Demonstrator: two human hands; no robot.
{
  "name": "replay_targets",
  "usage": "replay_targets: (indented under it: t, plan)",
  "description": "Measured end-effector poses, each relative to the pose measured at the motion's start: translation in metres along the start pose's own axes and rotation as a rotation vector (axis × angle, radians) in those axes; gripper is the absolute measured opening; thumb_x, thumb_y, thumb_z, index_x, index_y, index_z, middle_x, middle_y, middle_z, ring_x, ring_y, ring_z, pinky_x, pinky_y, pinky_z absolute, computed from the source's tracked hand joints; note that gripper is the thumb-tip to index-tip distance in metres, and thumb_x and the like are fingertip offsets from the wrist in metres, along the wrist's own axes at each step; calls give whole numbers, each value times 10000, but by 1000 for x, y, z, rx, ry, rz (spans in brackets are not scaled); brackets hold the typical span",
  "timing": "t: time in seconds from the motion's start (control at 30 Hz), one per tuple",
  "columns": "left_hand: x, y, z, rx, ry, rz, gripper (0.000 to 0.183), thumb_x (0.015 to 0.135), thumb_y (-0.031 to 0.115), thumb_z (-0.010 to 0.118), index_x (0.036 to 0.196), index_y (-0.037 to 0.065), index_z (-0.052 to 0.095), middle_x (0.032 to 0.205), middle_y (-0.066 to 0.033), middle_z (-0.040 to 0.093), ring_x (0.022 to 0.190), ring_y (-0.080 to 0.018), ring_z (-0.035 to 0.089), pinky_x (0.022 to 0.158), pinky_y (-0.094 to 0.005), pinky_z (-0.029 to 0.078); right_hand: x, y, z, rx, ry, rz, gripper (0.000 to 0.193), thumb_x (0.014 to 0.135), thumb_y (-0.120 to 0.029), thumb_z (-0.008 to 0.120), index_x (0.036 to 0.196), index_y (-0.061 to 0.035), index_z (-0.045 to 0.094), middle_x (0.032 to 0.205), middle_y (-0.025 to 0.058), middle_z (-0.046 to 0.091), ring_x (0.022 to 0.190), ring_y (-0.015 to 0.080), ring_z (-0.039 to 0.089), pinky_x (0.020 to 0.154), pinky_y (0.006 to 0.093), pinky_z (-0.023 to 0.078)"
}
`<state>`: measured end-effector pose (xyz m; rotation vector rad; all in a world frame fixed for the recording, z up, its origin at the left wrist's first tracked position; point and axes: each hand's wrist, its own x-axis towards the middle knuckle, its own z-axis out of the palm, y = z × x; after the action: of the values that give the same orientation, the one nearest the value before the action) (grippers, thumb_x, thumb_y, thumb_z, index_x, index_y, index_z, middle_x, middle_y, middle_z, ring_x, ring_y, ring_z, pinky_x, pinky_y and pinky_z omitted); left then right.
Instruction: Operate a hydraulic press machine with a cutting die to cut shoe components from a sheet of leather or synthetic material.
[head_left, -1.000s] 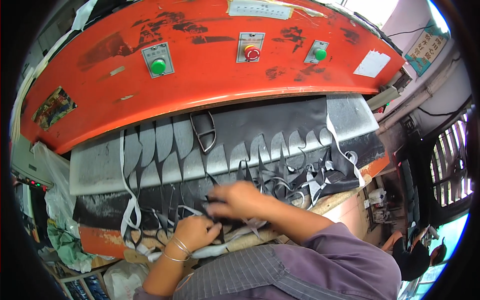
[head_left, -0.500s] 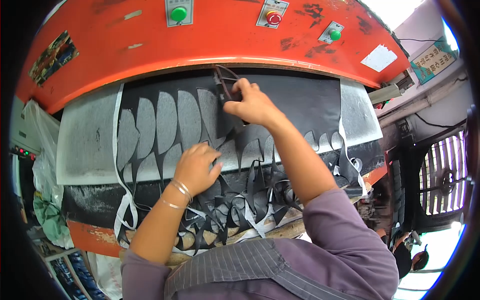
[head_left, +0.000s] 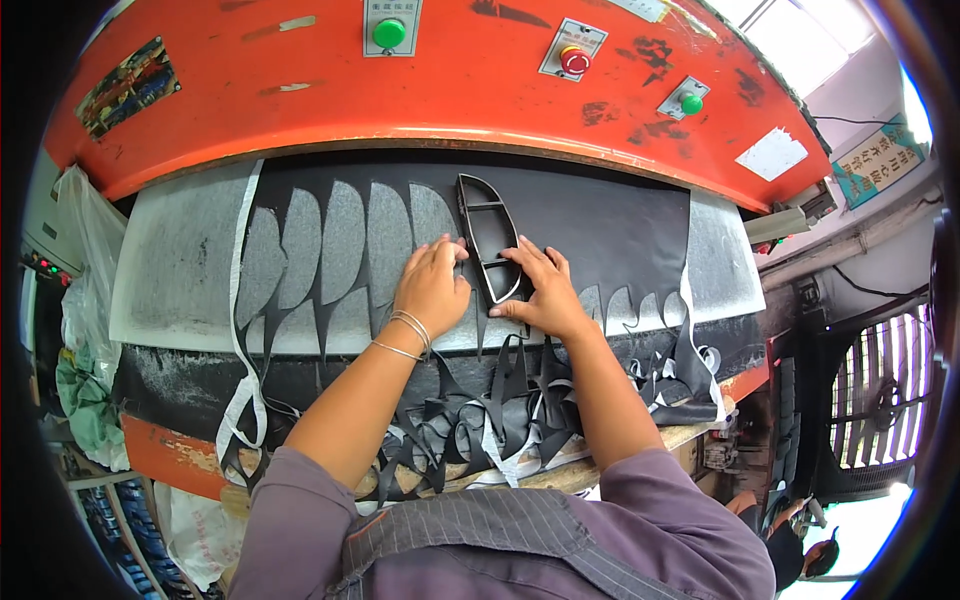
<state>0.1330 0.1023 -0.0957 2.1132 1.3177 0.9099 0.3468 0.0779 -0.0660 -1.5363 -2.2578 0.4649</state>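
A dark metal cutting die, a half-leaf outline with two crossbars, lies flat on a black sheet. My right hand grips its lower right side, fingers bent over the rim and thumb near the lower tip. From the left, my left hand rests on the sheet, fingers stretched out, fingertips at the die's left edge. A row of half-leaf cut-outs runs through the sheet left of the die, baring the pale grey board beneath. Smaller cut-outs line the sheet's near edge.
An orange machine beam spans the far side, bearing green push buttons and a red one. Tangled black and white offcut strips hang over the near edge. Plastic bags hang at left. Another person is at far right.
The cutting die has gone from tilted up in my right hand near the beam to flat on the sheet. My left hand has moved forward and right to its edge. The view has shifted slightly.
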Motion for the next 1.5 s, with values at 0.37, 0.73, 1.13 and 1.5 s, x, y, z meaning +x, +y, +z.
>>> replay_targets:
  t: [0.37, 0.73, 1.13, 1.5]
  plan:
    - [3, -3, -16, -399, 62, -137, 245, 924, 112, 499, 1143, 5, 466, 1202, -197, 617, 1262, -299, 500, 1094, -390, 304, 29, -62, 12, 36, 212, 190, 669, 708, -408, 783, 1152, 26, 534, 1148, 258, 534, 1102, 421, 470, 937, 464, 423]
    - [-53, 19, -64, -1105, 8, -536, 285, 951, 220, 607, 1170, 51, 540, 1002, 15, 579, 914, -61, 523, 793, -250, 456, -15, -111, 24, 632, -313, 75, 591, 734, -294, 742, 1239, -62, 542, 1050, 217, 427, 954, 357, 546, 844, 383, 471]
    - [-58, 20, -62, -930, -207, -731, 807, 900, 127, 588, 1519, 53, 75, 942, -61, 633, 646, -97, 560, 559, -231, 468, 6, -75, -32, 223, -161, 219, 434, 674, -301, 737, 944, 35, 685, 1013, 187, 524, 929, 316, 566, 812, 383, 483]
    - [-25, 29, -49, -905, 109, -434, 384, 807, 198, 638, 1133, 24, 532, 1021, -86, 565, 1019, -220, 542, 937, -358, 393, 39, -52, -16, -14, -47, 463, 697, 735, -478, 719, 1131, 84, 605, 1254, 307, 484, 1118, 433, 553, 954, 463, 456]
